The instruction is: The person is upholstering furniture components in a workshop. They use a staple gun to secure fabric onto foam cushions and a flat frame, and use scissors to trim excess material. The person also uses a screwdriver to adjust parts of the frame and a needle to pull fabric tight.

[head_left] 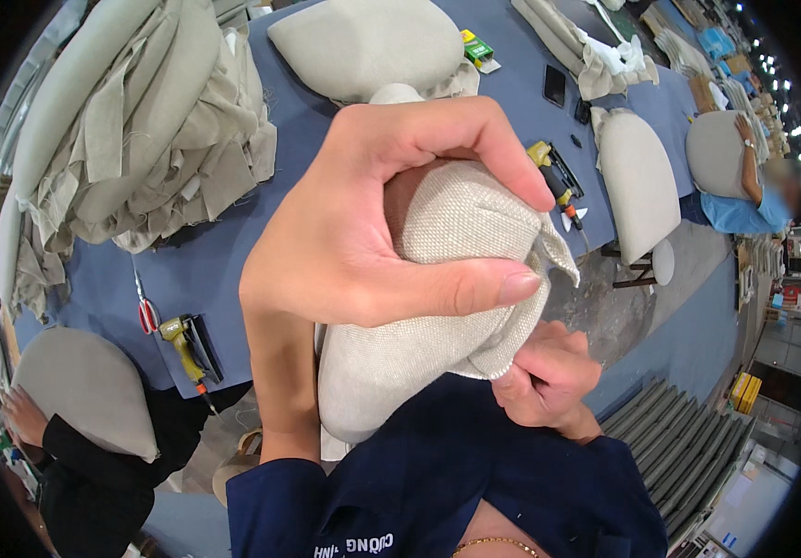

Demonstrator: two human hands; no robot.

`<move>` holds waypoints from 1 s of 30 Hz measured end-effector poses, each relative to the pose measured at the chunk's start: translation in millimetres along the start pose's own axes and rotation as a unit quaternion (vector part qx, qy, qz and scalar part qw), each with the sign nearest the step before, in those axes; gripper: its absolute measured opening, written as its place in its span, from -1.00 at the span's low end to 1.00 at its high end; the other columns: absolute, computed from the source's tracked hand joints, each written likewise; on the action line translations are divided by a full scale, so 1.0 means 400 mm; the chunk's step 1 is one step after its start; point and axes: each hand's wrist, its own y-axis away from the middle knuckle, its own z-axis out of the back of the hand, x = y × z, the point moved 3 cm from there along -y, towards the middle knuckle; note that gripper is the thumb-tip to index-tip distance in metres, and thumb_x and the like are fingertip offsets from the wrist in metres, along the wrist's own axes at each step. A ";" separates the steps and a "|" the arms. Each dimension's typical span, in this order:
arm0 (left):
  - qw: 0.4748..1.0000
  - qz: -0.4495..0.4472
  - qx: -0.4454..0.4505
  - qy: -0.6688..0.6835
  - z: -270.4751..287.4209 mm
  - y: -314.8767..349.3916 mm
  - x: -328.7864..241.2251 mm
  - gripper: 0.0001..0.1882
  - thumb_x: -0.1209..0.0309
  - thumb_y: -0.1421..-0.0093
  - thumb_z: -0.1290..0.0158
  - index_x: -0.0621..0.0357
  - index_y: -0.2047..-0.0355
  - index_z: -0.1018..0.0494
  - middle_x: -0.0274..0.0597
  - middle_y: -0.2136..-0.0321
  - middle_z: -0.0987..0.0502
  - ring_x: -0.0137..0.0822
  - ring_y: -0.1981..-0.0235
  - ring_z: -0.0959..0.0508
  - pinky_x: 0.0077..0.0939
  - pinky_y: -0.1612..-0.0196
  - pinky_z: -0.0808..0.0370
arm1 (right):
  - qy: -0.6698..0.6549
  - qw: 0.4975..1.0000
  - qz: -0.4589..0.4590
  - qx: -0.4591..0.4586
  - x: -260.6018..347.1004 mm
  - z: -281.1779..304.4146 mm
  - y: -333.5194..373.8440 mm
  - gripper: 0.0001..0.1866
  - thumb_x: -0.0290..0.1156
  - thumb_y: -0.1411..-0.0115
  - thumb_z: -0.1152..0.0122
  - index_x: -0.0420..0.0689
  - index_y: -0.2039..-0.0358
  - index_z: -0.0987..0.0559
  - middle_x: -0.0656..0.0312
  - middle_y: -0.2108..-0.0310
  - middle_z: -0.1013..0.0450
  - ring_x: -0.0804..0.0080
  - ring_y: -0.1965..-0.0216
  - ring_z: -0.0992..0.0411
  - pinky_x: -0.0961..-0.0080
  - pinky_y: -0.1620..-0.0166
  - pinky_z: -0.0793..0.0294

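Observation:
Close in front of me is a beige fabric-covered cushion (372,372), its woven cover folded at the upper end and loose along the right side. My left hand (335,232) is curled around that end, thumb in front and fingers over the top. At the lower right, my right hand (554,381) is closed in a pinch on the edge of the loose fabric. The cushion's underside is hidden from me.
Behind is a blue-covered table (103,279) with a pile of padded beige panels (140,121), another cushion (363,46), staple guns (191,349), scissors (146,312) and a phone (555,86). Co-workers handle cushions at left (84,391) and far right (721,153). Grey panels (679,446) stand lower right.

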 end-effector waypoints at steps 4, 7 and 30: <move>0.999 0.023 -0.030 0.025 -0.006 0.015 -0.011 -0.56 0.53 0.15 -0.34 0.42 0.21 -0.54 0.16 0.28 -0.63 -0.16 0.22 -0.65 -0.36 0.07 -0.53 | -0.022 1.000 -0.007 -0.002 -0.004 -0.006 -0.007 -0.87 -0.61 -0.15 -0.31 -0.35 0.52 -0.60 0.16 0.69 -0.43 0.32 0.72 -0.44 0.45 0.60 -0.39; 1.000 0.019 -0.021 0.012 -0.005 0.018 -0.012 -0.57 0.54 0.16 -0.33 0.42 0.22 -0.54 0.16 0.28 -0.63 -0.17 0.22 -0.65 -0.38 0.08 -0.52 | 0.001 0.999 0.049 0.021 -0.024 -0.011 0.001 -0.87 -0.64 -0.13 -0.30 -0.35 0.55 -0.59 0.17 0.69 -0.44 0.32 0.74 -0.39 0.46 0.63 -0.33; 0.986 -0.068 0.014 -0.149 -0.012 -0.005 -0.026 -0.73 0.35 -0.08 -0.27 0.25 0.25 -0.63 -0.13 0.28 -0.69 -0.29 0.25 -0.66 -0.43 0.11 -0.55 | 0.136 0.980 -0.030 -0.140 -0.005 -0.027 0.000 -0.49 -0.22 -0.23 -0.29 -0.22 0.75 -0.38 0.19 0.80 -0.25 0.42 0.73 -0.18 0.38 0.56 -0.11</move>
